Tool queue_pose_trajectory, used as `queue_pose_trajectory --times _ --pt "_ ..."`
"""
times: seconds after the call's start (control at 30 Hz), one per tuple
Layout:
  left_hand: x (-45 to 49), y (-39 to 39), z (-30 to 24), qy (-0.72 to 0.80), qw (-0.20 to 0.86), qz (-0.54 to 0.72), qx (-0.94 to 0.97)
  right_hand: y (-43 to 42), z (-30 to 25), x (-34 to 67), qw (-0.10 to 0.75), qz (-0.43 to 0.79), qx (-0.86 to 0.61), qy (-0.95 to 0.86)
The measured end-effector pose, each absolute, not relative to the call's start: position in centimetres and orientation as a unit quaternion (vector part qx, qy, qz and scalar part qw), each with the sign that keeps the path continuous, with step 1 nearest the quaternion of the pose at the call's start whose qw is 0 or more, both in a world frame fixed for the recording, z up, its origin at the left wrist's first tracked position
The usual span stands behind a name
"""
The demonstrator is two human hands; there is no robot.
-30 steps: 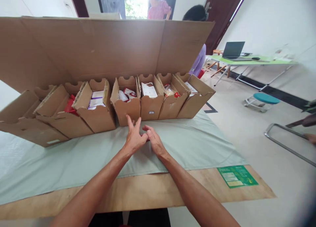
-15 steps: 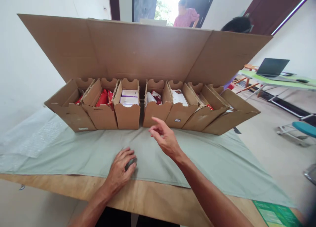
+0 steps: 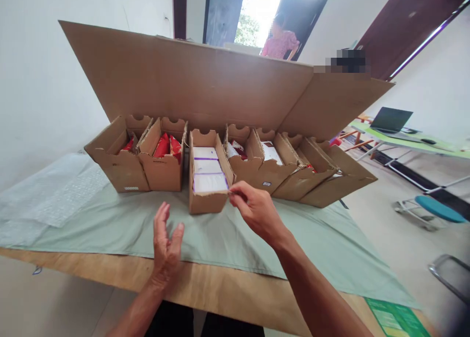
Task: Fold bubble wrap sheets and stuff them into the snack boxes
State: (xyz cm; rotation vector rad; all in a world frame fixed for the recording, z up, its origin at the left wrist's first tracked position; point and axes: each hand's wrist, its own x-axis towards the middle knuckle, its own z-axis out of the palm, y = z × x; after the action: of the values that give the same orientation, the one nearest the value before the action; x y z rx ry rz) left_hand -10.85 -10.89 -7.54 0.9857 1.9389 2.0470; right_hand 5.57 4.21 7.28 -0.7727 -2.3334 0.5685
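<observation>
A narrow cardboard box stands forward of the row, holding white packs with purple edges. At its front right corner my right hand pinches the cardboard edge between thumb and fingers. My left hand is held above the cloth, left of and nearer than that box, fingers apart and nothing in them. Left of the pulled-out box, another cardboard box contains red packets. On the right, a box with a white item and a dark red one stands close to my right hand.
A tall cardboard panel rises behind the boxes. Pale green cloth covers much of the wooden table. Bubble wrap lies at the left. Beyond are a laptop, a blue stool and a person by the doorway.
The box of white packs has come forward out of the row, and my right hand has closed on its corner. My left hand has lifted and shifted left.
</observation>
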Motion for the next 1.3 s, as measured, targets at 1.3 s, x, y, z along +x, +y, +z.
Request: queue_pose_trajectory --times 1.3 --pt "-0.4 -0.8 -4.8 0.567 0.328 0.524 0.544 8.1 -6.9 27.2 0.403 0.279 -0.552 -0.675"
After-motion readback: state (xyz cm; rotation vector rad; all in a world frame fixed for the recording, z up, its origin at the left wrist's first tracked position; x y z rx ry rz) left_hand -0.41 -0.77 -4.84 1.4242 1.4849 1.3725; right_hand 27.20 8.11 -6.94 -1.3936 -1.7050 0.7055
